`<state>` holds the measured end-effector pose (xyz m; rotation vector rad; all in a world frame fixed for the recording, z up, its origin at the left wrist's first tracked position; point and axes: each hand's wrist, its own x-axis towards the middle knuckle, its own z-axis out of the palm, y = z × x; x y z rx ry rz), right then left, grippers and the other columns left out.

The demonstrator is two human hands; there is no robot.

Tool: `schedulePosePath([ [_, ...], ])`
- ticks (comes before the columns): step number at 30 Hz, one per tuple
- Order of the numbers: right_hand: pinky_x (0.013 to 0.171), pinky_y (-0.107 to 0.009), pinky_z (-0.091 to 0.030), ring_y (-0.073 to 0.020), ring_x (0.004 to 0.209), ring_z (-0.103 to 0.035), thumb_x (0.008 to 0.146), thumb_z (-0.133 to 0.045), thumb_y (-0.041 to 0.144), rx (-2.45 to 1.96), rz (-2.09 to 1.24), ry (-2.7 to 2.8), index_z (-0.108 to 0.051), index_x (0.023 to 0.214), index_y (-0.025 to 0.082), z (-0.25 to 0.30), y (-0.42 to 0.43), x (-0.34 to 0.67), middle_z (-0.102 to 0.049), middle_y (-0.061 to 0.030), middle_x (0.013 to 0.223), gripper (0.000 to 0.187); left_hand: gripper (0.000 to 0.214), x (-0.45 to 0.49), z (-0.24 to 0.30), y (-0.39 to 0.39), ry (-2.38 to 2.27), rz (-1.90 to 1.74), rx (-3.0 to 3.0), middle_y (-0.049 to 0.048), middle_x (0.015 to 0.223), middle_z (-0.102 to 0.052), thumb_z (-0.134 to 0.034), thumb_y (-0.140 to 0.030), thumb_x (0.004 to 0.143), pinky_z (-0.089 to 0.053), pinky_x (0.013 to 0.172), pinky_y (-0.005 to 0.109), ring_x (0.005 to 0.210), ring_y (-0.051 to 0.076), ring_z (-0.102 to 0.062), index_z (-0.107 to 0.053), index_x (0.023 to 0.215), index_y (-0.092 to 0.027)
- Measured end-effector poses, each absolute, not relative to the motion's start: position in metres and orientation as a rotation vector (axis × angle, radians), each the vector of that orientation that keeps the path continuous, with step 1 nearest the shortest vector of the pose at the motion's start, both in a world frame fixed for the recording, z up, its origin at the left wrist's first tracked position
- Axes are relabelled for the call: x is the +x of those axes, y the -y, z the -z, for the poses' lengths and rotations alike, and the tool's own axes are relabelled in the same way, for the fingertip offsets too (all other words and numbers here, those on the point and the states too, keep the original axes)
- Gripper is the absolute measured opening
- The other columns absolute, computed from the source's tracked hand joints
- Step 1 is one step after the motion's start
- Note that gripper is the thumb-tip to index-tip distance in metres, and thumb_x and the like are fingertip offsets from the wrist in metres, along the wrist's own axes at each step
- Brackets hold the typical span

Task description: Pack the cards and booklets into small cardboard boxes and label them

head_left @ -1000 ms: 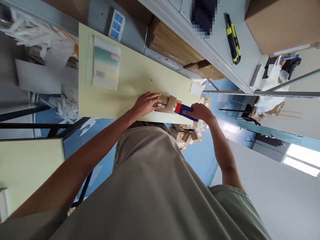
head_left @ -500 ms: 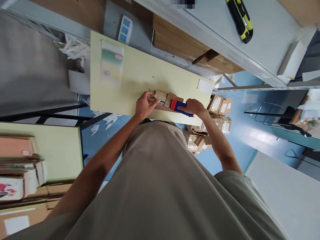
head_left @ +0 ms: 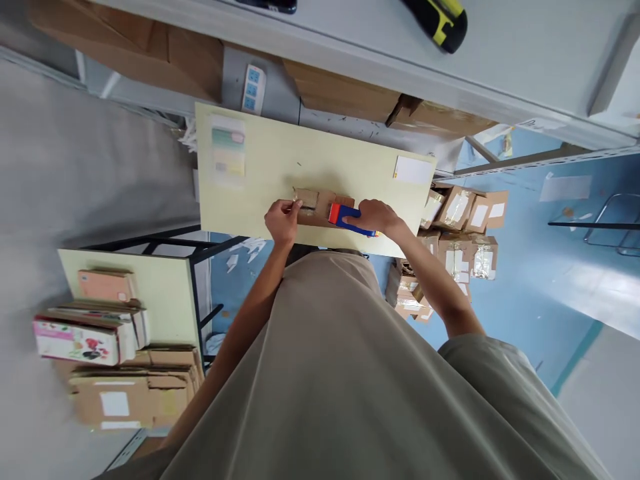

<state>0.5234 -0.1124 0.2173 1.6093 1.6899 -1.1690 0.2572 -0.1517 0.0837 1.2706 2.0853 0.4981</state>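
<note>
A small brown cardboard box (head_left: 323,201) lies on the pale yellow table (head_left: 270,150), close to my body. My left hand (head_left: 283,219) is at its left end, thumb and fingers pinched at the edge. A dark line and a shiny patch that looks like clear tape show on the box near the thumb. In my right hand (head_left: 376,216) is a blue tape dispenser (head_left: 353,220) with a red front end. Its red end rests at the right part of the box, though contact is hard to make out. My fingers partly cover the blue body.
A printed sheet (head_left: 228,150) and a white label (head_left: 414,169) lie on the table. Behind it are a power strip (head_left: 254,89) and a grey shelf with a yellow-black cutter (head_left: 443,23). Taped boxes (head_left: 457,260) stack at right; flattened cartons (head_left: 135,393) stand at left.
The box and both hands have shifted left along the table. My left thumb has drawn back from the top of the box to its left end. The head view has also shifted.
</note>
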Motion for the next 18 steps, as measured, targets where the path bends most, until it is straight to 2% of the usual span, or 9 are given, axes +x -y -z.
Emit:
schedulePosePath([
  [5,0.081,-0.035,-0.057,-0.0312,0.100,-0.082,0.106,-0.069,0.072,1.567,1.283,-1.690,-0.084,0.116,0.012,-0.226,0.118,0.570,-0.086,-0.0195,0.104,0.063,0.022,0.258,-0.088,0.149,-2.130,-0.459,1.364,0.0095,0.108,-0.083,-0.076,-0.042,0.103,-0.058,0.098,0.039,0.093,0.025,-0.076,-0.069,0.092,-0.024],
  [9,0.074,-0.035,-0.052,-0.0275,0.084,-0.079,0.107,-0.067,0.072,1.530,1.324,-1.617,-0.084,0.102,0.013,-0.236,0.127,0.622,-0.083,-0.0158,0.087,0.061,0.020,0.262,-0.090,0.148,-2.102,-0.469,1.430,0.0095,0.107,-0.079,-0.075,-0.036,0.104,-0.057,0.098,0.039,0.090,0.024,-0.074,-0.066,0.092,-0.024],
  [11,0.075,-0.035,-0.052,-0.0283,0.086,-0.079,0.107,-0.067,0.072,1.542,1.282,-1.599,-0.084,0.104,0.013,-0.232,0.131,0.637,-0.084,-0.0166,0.091,0.061,0.020,0.266,-0.090,0.147,-2.069,-0.481,1.471,0.0091,0.107,-0.077,-0.075,-0.035,0.105,-0.057,0.097,0.038,0.088,0.024,-0.073,-0.065,0.091,-0.024],
  [15,0.085,-0.036,-0.056,-0.0339,0.106,-0.081,0.107,-0.069,0.072,1.584,1.140,-1.594,-0.084,0.117,0.013,-0.209,0.135,0.631,-0.086,-0.0218,0.112,0.062,0.021,0.269,-0.091,0.149,-2.053,-0.465,1.504,0.0080,0.107,-0.076,-0.076,-0.037,0.105,-0.056,0.093,0.037,0.084,0.022,-0.070,-0.064,0.092,-0.025],
  [18,0.093,-0.038,-0.058,-0.0360,0.116,-0.081,0.110,-0.066,0.065,1.608,1.107,-1.579,-0.081,0.130,0.012,-0.194,0.138,0.609,-0.085,-0.0240,0.121,0.059,0.023,0.267,-0.092,0.153,-2.066,-0.416,1.509,0.0076,0.107,-0.076,-0.076,-0.040,0.105,-0.056,0.093,0.037,0.084,0.022,-0.070,-0.064,0.093,-0.025],
])
